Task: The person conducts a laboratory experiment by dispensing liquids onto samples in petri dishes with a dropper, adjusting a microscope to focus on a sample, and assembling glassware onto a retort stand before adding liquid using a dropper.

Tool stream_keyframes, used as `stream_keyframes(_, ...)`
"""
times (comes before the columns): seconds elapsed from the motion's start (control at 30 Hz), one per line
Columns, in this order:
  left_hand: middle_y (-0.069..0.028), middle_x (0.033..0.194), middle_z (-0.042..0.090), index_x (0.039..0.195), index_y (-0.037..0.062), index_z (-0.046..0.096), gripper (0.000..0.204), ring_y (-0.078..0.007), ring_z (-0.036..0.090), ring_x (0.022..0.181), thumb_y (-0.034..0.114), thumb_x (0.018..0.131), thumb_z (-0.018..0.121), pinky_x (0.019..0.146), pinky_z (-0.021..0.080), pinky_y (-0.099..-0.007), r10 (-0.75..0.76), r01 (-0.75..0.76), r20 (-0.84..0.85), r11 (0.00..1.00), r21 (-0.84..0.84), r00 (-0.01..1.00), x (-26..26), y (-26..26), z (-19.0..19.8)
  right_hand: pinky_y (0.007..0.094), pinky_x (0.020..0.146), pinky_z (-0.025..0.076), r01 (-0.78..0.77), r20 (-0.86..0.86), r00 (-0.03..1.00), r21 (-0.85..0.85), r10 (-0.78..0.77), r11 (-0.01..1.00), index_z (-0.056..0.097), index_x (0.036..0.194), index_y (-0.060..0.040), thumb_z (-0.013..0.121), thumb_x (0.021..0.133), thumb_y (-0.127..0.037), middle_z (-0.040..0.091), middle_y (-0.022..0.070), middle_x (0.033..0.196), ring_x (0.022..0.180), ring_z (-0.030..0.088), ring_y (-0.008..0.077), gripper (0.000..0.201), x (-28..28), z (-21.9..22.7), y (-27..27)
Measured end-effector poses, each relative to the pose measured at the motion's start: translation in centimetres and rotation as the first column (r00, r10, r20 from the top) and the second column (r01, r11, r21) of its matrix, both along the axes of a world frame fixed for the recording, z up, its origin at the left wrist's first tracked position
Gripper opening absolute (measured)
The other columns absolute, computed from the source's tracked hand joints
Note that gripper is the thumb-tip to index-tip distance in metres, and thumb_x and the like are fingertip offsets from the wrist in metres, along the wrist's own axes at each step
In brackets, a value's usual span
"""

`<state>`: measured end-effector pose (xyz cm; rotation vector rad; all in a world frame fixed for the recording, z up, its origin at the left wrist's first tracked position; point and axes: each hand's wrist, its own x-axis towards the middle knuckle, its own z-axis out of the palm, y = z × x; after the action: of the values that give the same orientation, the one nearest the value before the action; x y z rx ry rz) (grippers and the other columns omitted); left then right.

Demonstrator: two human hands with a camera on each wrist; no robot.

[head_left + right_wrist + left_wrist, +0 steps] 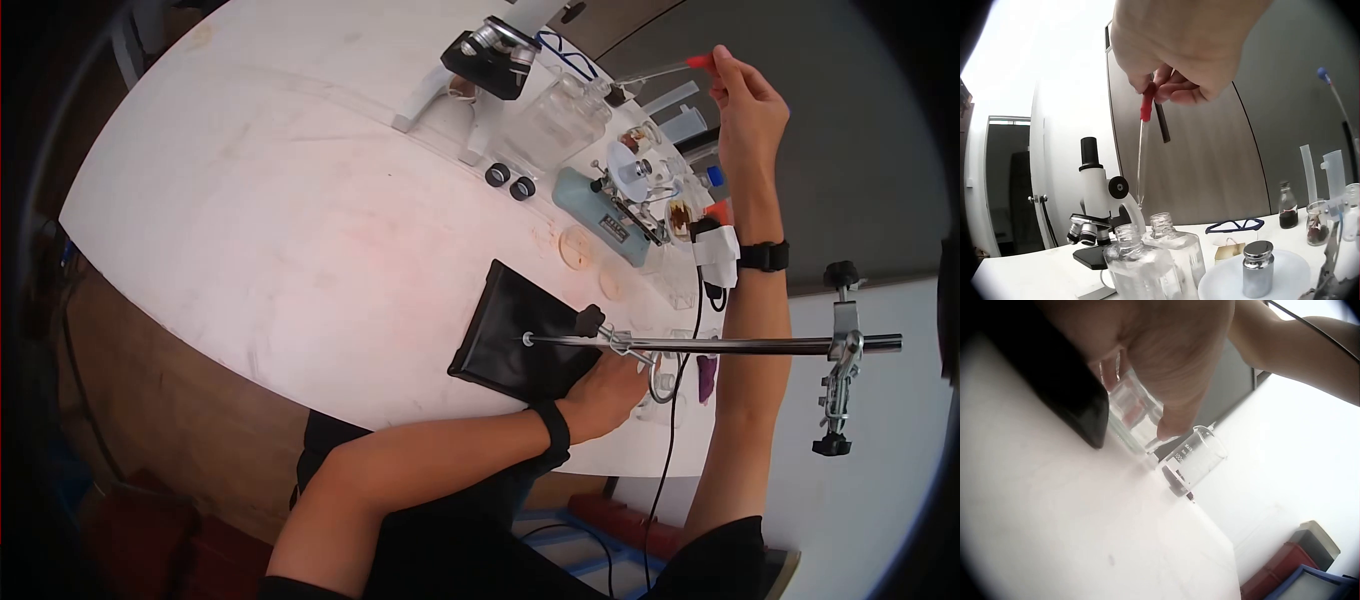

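My right hand [752,110] is raised and pinches the red rubber bulb of a glass dropper [1142,140]. The dropper hangs nearly upright in the right wrist view, its tip above two open clear glass bottles [1138,269]. Down by the black base of a metal stand [515,325], my left hand [605,395] is partly hidden behind the stand's rod and ring clamp. In the left wrist view its thumb and fingers grip a clear glass vessel [1132,403], mostly covered by the hand. Close beside it stands a glass beaker [1194,462] with dark contents.
A microscope [490,60] stands beyond the bottles, near two black eyepieces [510,182]. A blue-green balance [600,215] carries a metal weight [1258,272]. Blue-framed glasses [1235,225] and small jars lie behind. The stand's rod [740,346] crosses in front of the right forearm.
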<state>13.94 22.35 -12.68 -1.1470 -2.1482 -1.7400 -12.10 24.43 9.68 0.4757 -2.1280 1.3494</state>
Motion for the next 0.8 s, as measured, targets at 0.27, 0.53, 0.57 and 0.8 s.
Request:
stream_keyframes(0.27,-0.0296,0.110,0.054,0.122,-0.0099,0.048,0.051,-0.0432,0.051,0.110,-0.008,0.072,0.053,0.100,0.041,-0.0506,-0.058,0.054,0.065,0.997,0.059,0.996,-0.1,0.9,-0.5,0.0219,0.064,0.043,-0.009,0.039,0.999,0.076,0.006,0.997,0.075,0.089,0.0012,0.079,0.085,-0.021,0.069,0.0019,0.076,0.068,0.055,0.0077,0.022,-2.8,-1.3,-0.6)
stream_keyframes(0.53,-0.0281,0.106,0.053,0.114,-0.0094,0.049,0.045,-0.0428,0.052,0.104,-0.008,0.069,0.055,0.097,0.042,-0.0498,0.003,-0.004,0.010,0.997,0.081,1.000,0.2,1.3,-1.0,0.0210,0.058,0.041,0.038,0.041,0.998,0.277,-0.051,0.960,0.075,0.088,0.0014,0.078,0.087,-0.020,0.068,0.0010,0.074,0.064,0.054,0.0047,0.022,-2.6,-3.5,-1.8)
stream_keyframes(0.57,-0.0280,0.106,0.053,0.113,-0.0094,0.049,0.044,-0.0429,0.052,0.103,-0.008,0.069,0.055,0.096,0.042,-0.0499,0.023,-0.023,0.001,0.996,0.083,1.000,0.2,1.3,-1.1,0.0213,0.057,0.041,0.033,0.041,0.998,0.305,-0.048,0.952,0.075,0.088,0.0010,0.077,0.087,-0.021,0.068,0.0008,0.073,0.064,0.054,0.0046,0.022,-2.7,-3.8,-1.9)
stream_keyframes(0.8,-0.0300,0.112,0.053,0.119,-0.0106,0.048,0.051,-0.0447,0.051,0.107,-0.008,0.069,0.056,0.095,0.042,-0.0515,-0.014,0.013,0.023,0.999,0.037,1.000,0.2,1.3,-1.0,0.0223,0.055,0.040,-0.026,0.140,0.990,0.375,-0.029,0.927,0.075,0.087,-0.0002,0.078,0.086,-0.031,0.067,0.0009,0.071,0.061,0.053,0.0050,0.030,-3.0,-6.1,-2.6)
